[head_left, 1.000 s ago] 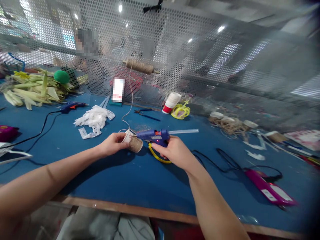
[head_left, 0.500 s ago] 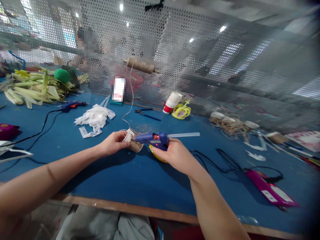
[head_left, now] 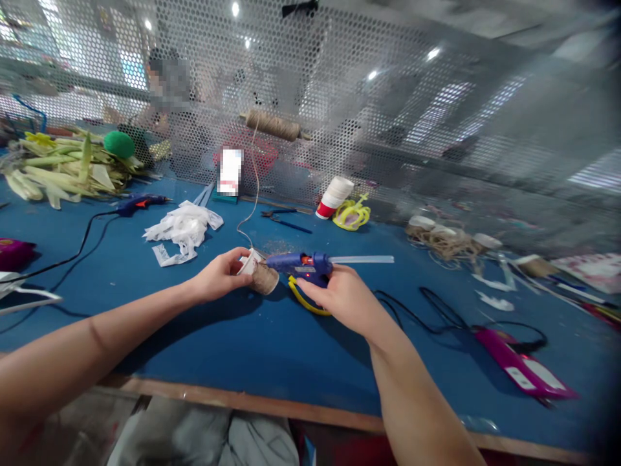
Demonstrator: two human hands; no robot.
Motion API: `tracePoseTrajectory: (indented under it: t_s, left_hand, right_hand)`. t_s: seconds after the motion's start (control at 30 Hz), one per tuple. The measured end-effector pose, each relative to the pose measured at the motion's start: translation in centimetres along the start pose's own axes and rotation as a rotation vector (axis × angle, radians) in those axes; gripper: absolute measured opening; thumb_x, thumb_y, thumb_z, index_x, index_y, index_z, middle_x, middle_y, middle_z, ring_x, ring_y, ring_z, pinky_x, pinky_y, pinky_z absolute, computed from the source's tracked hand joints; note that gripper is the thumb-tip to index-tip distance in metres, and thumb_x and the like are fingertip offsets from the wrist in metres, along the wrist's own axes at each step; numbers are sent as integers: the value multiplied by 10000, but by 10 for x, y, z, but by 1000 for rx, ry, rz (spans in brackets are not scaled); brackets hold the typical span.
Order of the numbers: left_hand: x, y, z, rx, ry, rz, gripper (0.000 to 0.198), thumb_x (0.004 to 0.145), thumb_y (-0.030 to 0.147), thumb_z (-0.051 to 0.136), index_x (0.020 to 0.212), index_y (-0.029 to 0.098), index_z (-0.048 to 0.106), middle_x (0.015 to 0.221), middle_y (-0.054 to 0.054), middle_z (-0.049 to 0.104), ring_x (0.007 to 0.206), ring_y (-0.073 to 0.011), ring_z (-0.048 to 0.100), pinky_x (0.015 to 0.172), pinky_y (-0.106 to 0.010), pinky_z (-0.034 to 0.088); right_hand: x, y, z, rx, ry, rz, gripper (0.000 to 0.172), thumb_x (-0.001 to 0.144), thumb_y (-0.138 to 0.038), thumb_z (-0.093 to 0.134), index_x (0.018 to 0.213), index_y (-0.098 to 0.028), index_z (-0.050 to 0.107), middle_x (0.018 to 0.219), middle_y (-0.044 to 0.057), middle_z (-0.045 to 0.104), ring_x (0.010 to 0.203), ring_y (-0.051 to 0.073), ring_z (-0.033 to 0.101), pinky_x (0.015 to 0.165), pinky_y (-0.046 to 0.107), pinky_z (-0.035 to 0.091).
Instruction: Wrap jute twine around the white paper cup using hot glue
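My left hand (head_left: 219, 275) is closed round a small paper cup (head_left: 259, 274) partly wrapped in brown twine, held on its side above the blue table (head_left: 233, 343). A thin strand of twine runs from the cup up to a twine spool (head_left: 272, 125) mounted on the perforated metal screen. My right hand (head_left: 339, 296) grips a blue glue gun (head_left: 301, 264) with a yellow stand loop and a clear glue stick poking out of its back. The gun's nozzle points left and sits right at the cup's side.
A second blue glue gun (head_left: 138, 203) with a black cord, crumpled white plastic (head_left: 183, 228), corn husks (head_left: 58, 169), a green ball (head_left: 119, 144), pliers (head_left: 281, 219), stacked cups (head_left: 334, 196), finished twine cups (head_left: 446, 238) and a magenta power strip (head_left: 521, 370) lie about. Another person sits behind the screen.
The glue gun dipped toward the cup half a second ago, hiding its yellow loop, and has come back up level. My left hand has turned the cup slightly.
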State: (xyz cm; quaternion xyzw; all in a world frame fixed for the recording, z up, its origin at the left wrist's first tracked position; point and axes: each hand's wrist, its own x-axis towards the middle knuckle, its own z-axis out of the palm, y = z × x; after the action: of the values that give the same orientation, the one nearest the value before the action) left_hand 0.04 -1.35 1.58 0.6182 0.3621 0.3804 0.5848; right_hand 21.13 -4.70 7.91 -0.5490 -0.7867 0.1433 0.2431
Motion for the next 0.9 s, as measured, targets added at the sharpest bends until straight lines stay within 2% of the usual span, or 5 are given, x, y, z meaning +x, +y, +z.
tracePoseTrajectory:
  t_s: [0.23, 0.43, 0.7, 0.9]
  left_hand:
    - [1, -1, -1, 21, -17, -1, 437, 641, 230, 628, 1027, 133, 447, 781, -33, 638, 708, -148, 587, 668, -257, 417]
    - [1, -2, -2, 57, -22, 7, 419, 668, 236, 610, 1039, 128, 449, 769, -35, 636, 695, -142, 583, 667, -262, 419]
    - [1, 0, -1, 39, -24, 14, 425, 664, 221, 621, 1038, 121, 446, 804, -57, 643, 719, -153, 589, 668, -266, 422]
    - [1, -1, -1, 62, -21, 10, 416, 672, 227, 609, 1038, 120, 441, 779, -46, 634, 686, -139, 572, 645, -254, 406]
  right_hand:
    - [-2, 0, -1, -7, -71, -22, 165, 741, -284, 503, 693, -181, 623, 664, 11, 654, 624, 170, 579, 604, 268, 445]
    - [0, 1, -1, -29, -17, -3, 145, 729, -268, 519, 724, -168, 625, 731, 30, 669, 668, 180, 592, 635, 272, 448]
    - [-4, -3, 0, 44, -74, -11, 154, 737, -263, 503, 678, -181, 619, 656, 7, 638, 625, 161, 571, 576, 251, 435]
    - [-4, -5, -2, 20, -65, 4, 170, 732, -278, 506, 665, -166, 614, 654, 21, 629, 628, 163, 558, 585, 257, 429]
